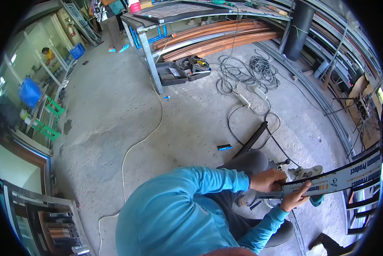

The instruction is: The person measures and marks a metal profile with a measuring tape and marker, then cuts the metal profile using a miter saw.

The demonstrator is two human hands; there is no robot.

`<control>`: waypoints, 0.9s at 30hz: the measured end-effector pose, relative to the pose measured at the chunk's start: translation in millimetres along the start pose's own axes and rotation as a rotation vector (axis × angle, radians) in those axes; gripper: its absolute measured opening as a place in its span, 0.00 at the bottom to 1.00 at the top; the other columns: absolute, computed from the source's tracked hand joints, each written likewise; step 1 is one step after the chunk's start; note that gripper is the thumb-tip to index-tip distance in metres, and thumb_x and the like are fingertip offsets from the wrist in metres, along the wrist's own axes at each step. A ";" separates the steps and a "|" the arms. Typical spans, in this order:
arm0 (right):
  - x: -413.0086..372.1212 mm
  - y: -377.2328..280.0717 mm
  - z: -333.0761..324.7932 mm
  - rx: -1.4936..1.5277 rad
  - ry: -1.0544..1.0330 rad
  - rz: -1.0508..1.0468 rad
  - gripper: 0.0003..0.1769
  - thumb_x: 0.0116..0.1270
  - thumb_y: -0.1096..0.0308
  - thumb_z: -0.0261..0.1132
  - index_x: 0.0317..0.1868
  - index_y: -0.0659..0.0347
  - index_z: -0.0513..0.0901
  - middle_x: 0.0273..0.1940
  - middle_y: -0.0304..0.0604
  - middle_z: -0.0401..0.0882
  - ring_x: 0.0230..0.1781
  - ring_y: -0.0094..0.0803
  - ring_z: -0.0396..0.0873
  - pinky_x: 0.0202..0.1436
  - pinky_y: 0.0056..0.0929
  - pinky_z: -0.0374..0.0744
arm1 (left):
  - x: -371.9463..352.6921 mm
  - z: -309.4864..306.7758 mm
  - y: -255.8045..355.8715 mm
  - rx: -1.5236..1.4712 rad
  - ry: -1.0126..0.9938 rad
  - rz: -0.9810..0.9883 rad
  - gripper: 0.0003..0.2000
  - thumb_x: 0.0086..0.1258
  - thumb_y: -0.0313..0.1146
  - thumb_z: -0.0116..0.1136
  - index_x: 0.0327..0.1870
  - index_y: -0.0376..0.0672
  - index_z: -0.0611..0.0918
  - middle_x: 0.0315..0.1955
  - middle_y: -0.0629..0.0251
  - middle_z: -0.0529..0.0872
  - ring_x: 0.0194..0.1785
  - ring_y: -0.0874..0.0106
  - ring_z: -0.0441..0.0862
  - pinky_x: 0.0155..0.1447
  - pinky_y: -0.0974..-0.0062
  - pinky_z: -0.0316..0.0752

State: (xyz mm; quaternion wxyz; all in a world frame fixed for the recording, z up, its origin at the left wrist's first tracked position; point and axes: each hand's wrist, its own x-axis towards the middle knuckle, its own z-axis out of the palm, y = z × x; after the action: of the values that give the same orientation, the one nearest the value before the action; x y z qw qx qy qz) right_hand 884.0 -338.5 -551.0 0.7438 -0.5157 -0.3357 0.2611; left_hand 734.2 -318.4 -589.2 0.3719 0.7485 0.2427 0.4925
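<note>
A long aluminium profile (pixel 324 183) with dark edges and a printed protective film runs from my hands to the right edge of the view. My left hand (pixel 267 180) is closed at its near end, fingers curled; what the fingertips press on is partly hidden. My right hand (pixel 295 197) grips the profile's lower edge, thumb on top. Beneath and behind the profile, a power tool or small machine (pixel 304 172) with a pale round part stands on the floor, mostly covered. A dark bar (pixel 254 137) lies beside my knee, with a small blue-and-black object (pixel 224 147) near it.
Coiled cables (pixel 242 77) and a power strip (pixel 243 100) lie on the floor ahead. An open toolbox (pixel 171 73) sits by a metal workbench (pixel 152 64). Copper-coloured profiles (pixel 217 40) are stacked under it. Another person's legs (pixel 111 34) are at the back; a dark shoe (pixel 317 241) shows lower right.
</note>
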 end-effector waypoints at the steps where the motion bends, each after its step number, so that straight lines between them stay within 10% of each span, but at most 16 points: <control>1: -0.9 -3.6 -0.7 0.036 0.020 0.065 0.42 0.71 0.48 0.73 0.65 0.79 0.69 0.57 0.60 0.78 0.48 0.37 0.80 0.51 0.36 0.83 | 1.6 -5.9 0.1 0.006 -0.044 0.003 0.11 0.61 0.23 0.69 0.43 0.37 0.80 0.31 0.53 0.84 0.37 0.56 0.85 0.41 0.61 0.77; 4: 25.7 45.6 -40.6 -0.056 -0.104 -0.069 0.29 0.79 0.54 0.60 0.66 0.73 0.75 0.60 0.55 0.80 0.54 0.42 0.81 0.57 0.42 0.81 | 0.6 -7.3 -0.3 -0.036 -0.131 0.028 0.10 0.64 0.23 0.67 0.45 0.38 0.81 0.31 0.54 0.86 0.38 0.59 0.86 0.43 0.63 0.79; 7: 39.9 136.5 -75.0 -0.840 0.076 -1.067 0.26 0.79 0.72 0.49 0.75 0.69 0.69 0.70 0.57 0.75 0.63 0.47 0.77 0.59 0.38 0.78 | -3.8 0.7 -11.7 -0.106 -0.165 -0.097 0.10 0.66 0.22 0.65 0.48 0.37 0.82 0.35 0.52 0.87 0.38 0.61 0.87 0.45 0.65 0.81; 12: 17.4 25.6 -10.9 -0.189 -0.069 -0.355 0.35 0.86 0.45 0.42 0.44 0.72 0.82 0.31 0.41 0.79 0.31 0.33 0.76 0.38 0.32 0.76 | 7.0 18.4 -29.6 -0.027 -0.182 -0.247 0.05 0.69 0.24 0.67 0.42 0.37 0.83 0.32 0.64 0.86 0.35 0.76 0.82 0.42 0.72 0.78; 16: 23.5 3.4 -17.4 0.130 -0.215 0.100 0.47 0.77 0.25 0.36 0.64 0.62 0.77 0.47 0.43 0.85 0.38 0.27 0.82 0.41 0.28 0.84 | -8.5 14.9 -34.7 -0.313 -0.310 -0.456 0.06 0.73 0.27 0.67 0.44 0.38 0.82 0.35 0.71 0.87 0.38 0.83 0.81 0.43 0.78 0.77; 27: 115.6 -1.6 -67.5 0.224 -0.126 0.280 0.36 0.81 0.34 0.46 0.60 0.60 0.79 0.45 0.49 0.88 0.39 0.39 0.89 0.44 0.43 0.89 | -16.4 -5.9 17.8 -0.635 -0.357 -0.489 0.14 0.79 0.32 0.61 0.60 0.39 0.79 0.37 0.70 0.86 0.36 0.86 0.76 0.42 0.81 0.72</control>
State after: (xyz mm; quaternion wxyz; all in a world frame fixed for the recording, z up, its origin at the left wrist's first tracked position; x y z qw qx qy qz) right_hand 1009.7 -294.0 -539.3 0.7304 -0.4541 -0.2753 0.4296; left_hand 722.3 -339.3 -582.7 0.7254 0.5910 0.1814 0.3028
